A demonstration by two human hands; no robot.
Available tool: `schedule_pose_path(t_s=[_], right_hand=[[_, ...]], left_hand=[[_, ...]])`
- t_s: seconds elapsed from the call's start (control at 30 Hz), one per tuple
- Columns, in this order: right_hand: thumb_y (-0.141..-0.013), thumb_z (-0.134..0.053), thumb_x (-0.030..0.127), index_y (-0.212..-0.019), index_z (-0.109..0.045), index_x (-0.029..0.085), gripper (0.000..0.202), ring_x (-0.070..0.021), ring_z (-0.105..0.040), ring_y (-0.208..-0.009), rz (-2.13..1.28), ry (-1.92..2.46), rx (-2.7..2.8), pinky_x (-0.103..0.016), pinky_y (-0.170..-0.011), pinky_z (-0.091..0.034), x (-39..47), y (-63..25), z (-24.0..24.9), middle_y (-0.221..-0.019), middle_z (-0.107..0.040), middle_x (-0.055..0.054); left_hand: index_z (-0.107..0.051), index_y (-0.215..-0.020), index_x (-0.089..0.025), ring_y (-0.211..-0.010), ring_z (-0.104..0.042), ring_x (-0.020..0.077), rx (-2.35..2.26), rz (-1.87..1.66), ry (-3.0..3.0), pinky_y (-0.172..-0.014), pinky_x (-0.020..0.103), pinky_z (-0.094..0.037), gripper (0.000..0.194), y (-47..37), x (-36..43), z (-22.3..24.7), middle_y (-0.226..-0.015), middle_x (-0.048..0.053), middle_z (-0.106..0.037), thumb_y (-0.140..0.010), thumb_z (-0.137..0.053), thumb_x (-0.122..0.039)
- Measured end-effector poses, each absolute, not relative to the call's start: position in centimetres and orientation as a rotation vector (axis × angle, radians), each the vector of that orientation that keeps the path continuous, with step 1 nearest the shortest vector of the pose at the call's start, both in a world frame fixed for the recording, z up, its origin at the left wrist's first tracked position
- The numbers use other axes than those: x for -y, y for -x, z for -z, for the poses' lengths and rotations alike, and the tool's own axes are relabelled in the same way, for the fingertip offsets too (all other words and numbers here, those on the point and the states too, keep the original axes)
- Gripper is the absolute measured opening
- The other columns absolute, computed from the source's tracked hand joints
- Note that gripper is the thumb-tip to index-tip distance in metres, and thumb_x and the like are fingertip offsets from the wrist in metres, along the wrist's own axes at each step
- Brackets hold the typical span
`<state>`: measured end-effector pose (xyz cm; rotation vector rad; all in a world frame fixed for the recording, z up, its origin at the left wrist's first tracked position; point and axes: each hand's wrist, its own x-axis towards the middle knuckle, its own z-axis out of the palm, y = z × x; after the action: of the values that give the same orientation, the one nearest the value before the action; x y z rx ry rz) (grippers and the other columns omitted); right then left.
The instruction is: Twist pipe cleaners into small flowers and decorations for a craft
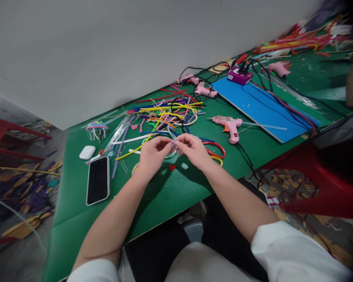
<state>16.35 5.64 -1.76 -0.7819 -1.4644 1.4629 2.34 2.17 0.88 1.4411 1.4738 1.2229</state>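
Observation:
My left hand (153, 153) and my right hand (193, 150) meet fingertip to fingertip above the green table (164, 203). Both pinch a small piece with pale blue and lilac strands (174, 144); its exact shape is blurred. Beyond them lies a tangled pile of coloured pipe cleaners (167, 113). A small red piece (172, 167) and a pale blue piece (184, 166) rest on the table just below my hands. Red and gold loops (216, 149) lie beside my right hand. To the right is a pink glue gun (231, 126).
On the left are a phone (98, 181), a white case (87, 152) and a small jellyfish-like craft (97, 127). Cables run from a purple power strip (240, 75) over a blue board (261, 109). Part of another person shows at the right edge.

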Motion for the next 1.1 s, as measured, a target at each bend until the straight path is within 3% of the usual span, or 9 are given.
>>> schedule_pose_path(t_s=[0.3, 0.63, 0.9, 1.1], right_hand=[[-0.078, -0.055, 0.032, -0.077, -0.058, 0.017, 0.015, -0.0096, -0.051, -0.059, -1.277, 0.893, 1.657, -0.024, -0.054, -0.041, -5.9, -16.8, 2.1, -0.068, -0.056, 0.001], [-0.077, -0.054, 0.024, -0.076, -0.061, 0.018, 0.009, -0.0135, -0.057, -0.072, -0.997, 0.947, 1.917, -0.024, -0.060, -0.043, -5.1, -16.2, 2.6, -0.074, -0.063, -0.002], [-0.078, -0.053, 0.029, -0.074, -0.059, 0.018, 0.013, -0.0111, -0.052, -0.058, -1.269, 0.952, 1.845, -0.024, -0.055, -0.042, -5.2, -15.9, 2.8, -0.065, -0.059, 0.000], [-0.075, -0.056, 0.032, -0.082, -0.058, 0.018, 0.015, -0.0096, -0.051, -0.052, -1.579, 0.933, 1.705, -0.023, -0.050, -0.043, -5.5, -16.3, 2.9, -0.065, -0.058, 0.002]], left_hand=[[-0.067, -0.089, -0.016, -0.059, -0.063, 0.0106, -1.375, -1.350, -1.046, -0.063, 0.023, -0.054, 0.026, -3.4, -1.5, -0.3, -0.068, 0.000, -0.068, -0.066, -0.070, -0.028], [-0.065, -0.075, -0.013, -0.060, -0.062, 0.0099, -1.403, -1.609, -0.650, -0.063, 0.023, -0.052, 0.025, -4.6, 0.4, 2.6, -0.064, 0.001, -0.066, -0.061, -0.074, -0.031], [-0.065, -0.074, -0.013, -0.056, -0.058, 0.0079, -1.468, -1.641, -0.809, -0.058, 0.020, -0.049, 0.021, -4.2, 0.2, 3.5, -0.061, -0.001, -0.064, -0.065, -0.071, -0.031], [-0.067, -0.084, -0.015, -0.060, -0.061, 0.0110, -1.523, -1.546, -0.896, -0.064, 0.025, -0.051, 0.023, -3.9, 0.2, 3.5, -0.069, 0.001, -0.067, -0.067, -0.069, -0.031]])
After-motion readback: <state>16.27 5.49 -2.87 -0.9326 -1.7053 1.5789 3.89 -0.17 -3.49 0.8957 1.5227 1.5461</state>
